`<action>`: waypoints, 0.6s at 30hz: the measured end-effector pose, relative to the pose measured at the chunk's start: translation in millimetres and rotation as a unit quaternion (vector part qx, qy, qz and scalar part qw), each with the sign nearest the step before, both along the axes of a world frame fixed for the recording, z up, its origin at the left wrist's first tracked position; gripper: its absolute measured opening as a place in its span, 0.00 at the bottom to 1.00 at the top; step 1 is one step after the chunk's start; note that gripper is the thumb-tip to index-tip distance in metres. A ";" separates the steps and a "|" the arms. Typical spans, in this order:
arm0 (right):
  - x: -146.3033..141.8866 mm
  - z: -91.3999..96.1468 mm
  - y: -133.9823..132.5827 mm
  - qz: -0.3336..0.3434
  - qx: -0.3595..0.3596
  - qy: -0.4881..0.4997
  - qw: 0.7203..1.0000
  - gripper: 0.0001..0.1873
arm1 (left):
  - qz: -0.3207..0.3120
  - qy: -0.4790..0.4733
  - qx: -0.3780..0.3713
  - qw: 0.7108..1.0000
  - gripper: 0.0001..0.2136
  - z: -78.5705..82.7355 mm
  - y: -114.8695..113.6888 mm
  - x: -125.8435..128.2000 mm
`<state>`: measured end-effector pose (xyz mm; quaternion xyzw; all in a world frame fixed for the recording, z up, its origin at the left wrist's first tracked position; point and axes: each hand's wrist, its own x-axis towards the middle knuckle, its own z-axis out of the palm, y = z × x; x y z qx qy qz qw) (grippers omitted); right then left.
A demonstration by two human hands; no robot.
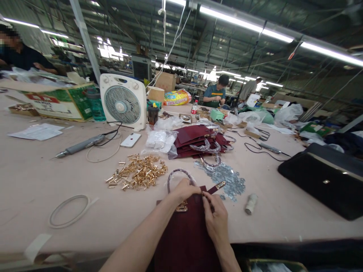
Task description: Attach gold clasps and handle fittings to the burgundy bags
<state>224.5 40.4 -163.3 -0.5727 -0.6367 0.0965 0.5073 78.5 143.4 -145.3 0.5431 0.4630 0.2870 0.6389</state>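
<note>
A dark burgundy handbag lies over the table's front edge, right before me. My left hand is closed on its top edge beside the plastic-wrapped handle. With thumb and finger pinched, my right hand grips the bag's top right corner. Close to those fingers a short burgundy strap with a gold metal end sticks out to the right. Gold hardware shows on the bag beneath my left wrist. Whatever small part may be between the right fingertips is hidden.
Beyond the bag lie gold fittings, grey metal plates and stacked burgundy bag pieces. A thread spool and black bag are right. Leftward are an electric screwdriver, phone and fan. Other people work farther back.
</note>
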 end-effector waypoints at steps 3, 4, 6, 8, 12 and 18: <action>1.4 -3.4 -2.4 0.005 0.021 0.001 1.000 0.14 | -0.004 0.015 -0.001 1.000 0.05 3.8 0.1 0.0; 1.8 -4.7 -2.9 0.006 0.024 -0.001 1.000 0.14 | -0.005 0.021 0.000 1.000 0.05 4.9 -0.1 -0.4; 2.1 -7.0 -3.2 0.008 0.029 -0.008 1.000 0.14 | -0.006 0.030 0.003 1.000 0.05 6.5 -0.9 -1.9; 1.6 -8.1 -3.0 0.015 0.036 -0.016 0.999 0.14 | -0.006 0.035 0.009 0.999 0.05 7.1 -2.1 -3.6; -1.4 -5.7 -1.9 0.025 0.051 -0.025 0.998 0.14 | -0.011 0.027 0.023 0.999 0.05 6.2 -4.9 -6.5; -5.3 -2.1 0.4 0.017 0.055 -0.029 0.998 0.13 | -0.015 -0.013 0.028 0.999 0.05 2.3 -7.0 -8.0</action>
